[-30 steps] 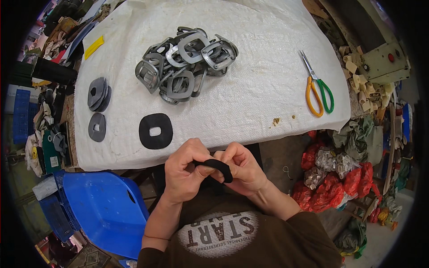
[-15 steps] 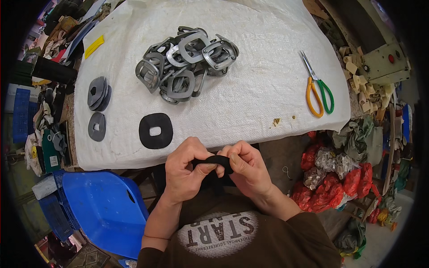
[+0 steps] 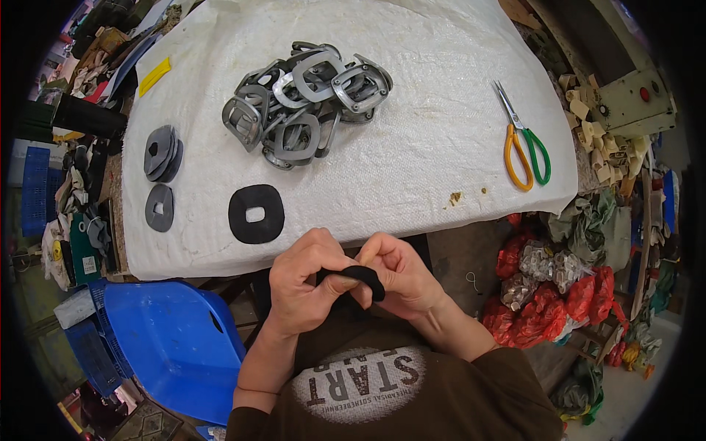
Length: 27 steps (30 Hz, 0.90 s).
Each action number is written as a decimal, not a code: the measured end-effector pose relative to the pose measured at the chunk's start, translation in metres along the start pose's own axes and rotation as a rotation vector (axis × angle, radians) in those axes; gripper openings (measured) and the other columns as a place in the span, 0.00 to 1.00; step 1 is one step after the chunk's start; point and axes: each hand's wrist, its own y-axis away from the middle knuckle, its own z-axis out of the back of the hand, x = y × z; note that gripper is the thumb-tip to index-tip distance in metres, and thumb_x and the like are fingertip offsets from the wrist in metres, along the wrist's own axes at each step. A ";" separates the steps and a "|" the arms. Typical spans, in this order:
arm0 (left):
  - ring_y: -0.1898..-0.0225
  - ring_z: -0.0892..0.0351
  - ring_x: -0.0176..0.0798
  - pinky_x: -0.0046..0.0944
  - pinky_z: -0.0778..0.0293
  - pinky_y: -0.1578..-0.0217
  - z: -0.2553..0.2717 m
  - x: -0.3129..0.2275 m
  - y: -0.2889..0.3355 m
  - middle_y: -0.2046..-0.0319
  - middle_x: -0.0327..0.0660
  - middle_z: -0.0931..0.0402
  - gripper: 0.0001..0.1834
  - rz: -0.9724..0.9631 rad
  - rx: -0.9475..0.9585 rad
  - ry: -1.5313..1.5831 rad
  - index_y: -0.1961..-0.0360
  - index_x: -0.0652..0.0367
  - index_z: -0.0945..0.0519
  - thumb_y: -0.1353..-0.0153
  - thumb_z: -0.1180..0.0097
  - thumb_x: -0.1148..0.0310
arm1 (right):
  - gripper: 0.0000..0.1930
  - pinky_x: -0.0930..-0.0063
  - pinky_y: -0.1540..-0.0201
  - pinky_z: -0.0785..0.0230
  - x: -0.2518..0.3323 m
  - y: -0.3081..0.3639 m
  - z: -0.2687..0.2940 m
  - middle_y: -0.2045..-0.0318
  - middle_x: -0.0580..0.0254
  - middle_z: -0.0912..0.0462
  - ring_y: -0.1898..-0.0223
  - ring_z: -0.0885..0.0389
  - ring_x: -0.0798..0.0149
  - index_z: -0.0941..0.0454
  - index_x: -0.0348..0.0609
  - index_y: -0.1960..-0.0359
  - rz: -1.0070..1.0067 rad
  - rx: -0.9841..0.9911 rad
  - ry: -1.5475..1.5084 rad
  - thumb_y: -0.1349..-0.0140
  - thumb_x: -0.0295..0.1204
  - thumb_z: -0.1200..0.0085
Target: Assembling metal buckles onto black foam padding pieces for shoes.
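Observation:
Between my two hands, just off the table's near edge, a black piece with a soft-looking, curved edge [image 3: 362, 274] is bent into an arc. My left hand [image 3: 307, 283] pinches its left end, thumb on top. On the other side my right hand [image 3: 401, 275] grips it with the fingers bunched, and the fingertips of both hands almost meet. A flat black rounded-square pad [image 3: 265, 226] with a small slot in its middle lies on the table to the left. Farther off is a heap of grey metal frames [image 3: 301, 140].
White woven sheeting [image 3: 412, 169] covers the table. Scissors [image 3: 526, 151] with orange and green handles lie at right. Grey pads [image 3: 159, 208] and a stack of them [image 3: 162, 156] are at left, a yellow strip [image 3: 154, 77] beyond. A blue tub [image 3: 173, 345] and red bags [image 3: 540, 316] flank me.
My right hand has shifted its grip, its thumb moving off the top of the black piece and behind it. The left hand stays nearly in place, still pinching.

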 end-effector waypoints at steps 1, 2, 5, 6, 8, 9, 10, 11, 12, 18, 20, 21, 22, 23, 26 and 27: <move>0.77 0.34 0.31 0.29 0.39 0.75 0.000 0.000 0.000 0.78 0.38 0.31 0.10 -0.001 -0.003 -0.002 0.75 0.62 0.26 0.47 0.40 0.67 | 0.09 0.79 0.69 0.35 0.001 -0.001 -0.004 0.72 0.60 0.23 0.71 0.25 0.69 0.32 0.39 0.63 -0.002 0.003 0.000 0.39 0.31 0.51; 0.77 0.34 0.30 0.28 0.39 0.75 0.000 0.000 0.001 0.78 0.38 0.31 0.10 0.023 -0.034 0.010 0.75 0.62 0.26 0.47 0.40 0.67 | 0.10 0.80 0.69 0.35 0.004 -0.001 -0.010 0.72 0.60 0.23 0.72 0.24 0.69 0.32 0.38 0.61 0.064 -0.123 0.117 0.39 0.31 0.51; 0.78 0.35 0.30 0.28 0.39 0.77 -0.001 -0.001 0.000 0.79 0.37 0.31 0.08 0.057 -0.092 -0.012 0.75 0.62 0.25 0.49 0.39 0.69 | 0.10 0.81 0.68 0.34 0.005 0.002 -0.013 0.72 0.60 0.23 0.72 0.24 0.69 0.32 0.37 0.58 0.164 -0.306 0.404 0.40 0.26 0.51; 0.79 0.35 0.31 0.28 0.40 0.78 -0.001 -0.001 0.000 0.80 0.38 0.30 0.08 0.068 -0.116 -0.045 0.75 0.62 0.24 0.51 0.38 0.70 | 0.10 0.81 0.67 0.34 0.006 0.002 -0.018 0.72 0.60 0.22 0.71 0.23 0.69 0.32 0.36 0.58 0.314 -0.252 0.731 0.41 0.24 0.51; 0.79 0.35 0.30 0.28 0.40 0.78 -0.003 0.000 0.000 0.81 0.37 0.30 0.08 0.045 -0.132 -0.092 0.75 0.62 0.24 0.51 0.38 0.71 | 0.09 0.79 0.65 0.31 0.004 0.001 -0.021 0.71 0.59 0.22 0.69 0.22 0.69 0.31 0.35 0.61 0.489 -0.248 1.130 0.43 0.20 0.50; 0.79 0.35 0.30 0.28 0.40 0.78 -0.004 0.001 0.001 0.81 0.37 0.30 0.07 0.023 -0.148 -0.141 0.74 0.62 0.24 0.51 0.38 0.71 | 0.09 0.79 0.65 0.31 0.004 0.001 -0.018 0.71 0.59 0.22 0.69 0.22 0.69 0.31 0.35 0.61 0.490 -0.248 1.131 0.43 0.20 0.50; 0.79 0.35 0.30 0.28 0.40 0.78 -0.004 0.001 0.001 0.81 0.37 0.30 0.07 0.023 -0.148 -0.141 0.74 0.62 0.24 0.51 0.38 0.71 | 0.08 0.79 0.64 0.31 0.004 -0.001 -0.014 0.70 0.59 0.22 0.69 0.22 0.70 0.31 0.35 0.61 0.502 -0.220 1.149 0.42 0.21 0.50; 0.79 0.34 0.30 0.28 0.39 0.78 -0.005 0.000 0.000 0.81 0.37 0.30 0.07 -0.006 -0.143 -0.155 0.74 0.62 0.24 0.51 0.38 0.71 | 0.07 0.80 0.64 0.31 0.004 -0.001 -0.012 0.70 0.58 0.21 0.68 0.22 0.70 0.32 0.35 0.62 0.515 -0.192 1.166 0.42 0.22 0.50; 0.78 0.34 0.30 0.28 0.39 0.78 -0.005 0.000 0.000 0.81 0.37 0.30 0.07 -0.034 -0.138 -0.169 0.73 0.62 0.24 0.51 0.38 0.72 | 0.07 0.80 0.64 0.31 0.003 0.000 -0.015 0.70 0.58 0.21 0.68 0.22 0.70 0.32 0.35 0.62 0.515 -0.192 1.166 0.42 0.22 0.50; 0.76 0.34 0.27 0.26 0.37 0.75 -0.026 -0.016 -0.009 0.77 0.35 0.31 0.10 0.275 -0.467 0.187 0.71 0.65 0.25 0.48 0.40 0.69 | 0.08 0.83 0.65 0.32 -0.008 -0.005 -0.025 0.71 0.61 0.22 0.66 0.25 0.74 0.34 0.34 0.60 0.353 -0.392 0.568 0.38 0.25 0.54; 0.76 0.34 0.27 0.26 0.38 0.75 -0.018 -0.001 0.003 0.77 0.35 0.32 0.10 0.199 -0.371 0.119 0.70 0.65 0.25 0.47 0.41 0.68 | 0.09 0.84 0.64 0.33 -0.007 -0.006 -0.026 0.69 0.62 0.22 0.66 0.25 0.75 0.34 0.35 0.58 0.392 -0.419 0.561 0.37 0.26 0.55; 0.76 0.35 0.26 0.25 0.38 0.75 -0.012 0.006 0.008 0.76 0.35 0.32 0.11 0.121 -0.280 0.051 0.69 0.65 0.25 0.45 0.42 0.67 | 0.09 0.84 0.64 0.33 -0.005 -0.005 -0.028 0.69 0.62 0.22 0.66 0.25 0.75 0.34 0.35 0.58 0.393 -0.419 0.562 0.37 0.26 0.55; 0.77 0.36 0.26 0.25 0.40 0.76 -0.009 0.007 0.008 0.78 0.35 0.33 0.11 0.112 -0.272 0.023 0.69 0.66 0.24 0.44 0.44 0.66 | 0.09 0.84 0.63 0.34 -0.001 -0.001 -0.028 0.69 0.62 0.22 0.65 0.25 0.75 0.34 0.36 0.58 0.342 -0.399 0.625 0.37 0.26 0.55; 0.77 0.36 0.26 0.25 0.40 0.76 -0.007 0.007 0.008 0.78 0.35 0.33 0.11 0.112 -0.273 0.023 0.69 0.66 0.24 0.44 0.44 0.66 | 0.09 0.84 0.62 0.34 0.002 0.001 -0.027 0.68 0.62 0.22 0.65 0.25 0.74 0.33 0.36 0.58 0.291 -0.378 0.689 0.37 0.27 0.55; 0.78 0.37 0.26 0.25 0.42 0.77 -0.001 0.007 0.006 0.79 0.35 0.33 0.12 0.159 -0.213 0.085 0.71 0.66 0.23 0.44 0.43 0.65 | 0.09 0.82 0.60 0.34 0.008 -0.007 -0.015 0.68 0.63 0.23 0.64 0.25 0.73 0.32 0.37 0.58 0.333 -0.372 0.710 0.36 0.28 0.55; 0.78 0.38 0.27 0.26 0.43 0.77 -0.001 0.005 0.004 0.79 0.35 0.33 0.12 0.163 -0.172 0.075 0.72 0.65 0.23 0.44 0.43 0.64 | 0.09 0.82 0.60 0.34 0.011 -0.006 -0.012 0.68 0.63 0.23 0.64 0.25 0.73 0.32 0.37 0.58 0.334 -0.373 0.710 0.36 0.28 0.55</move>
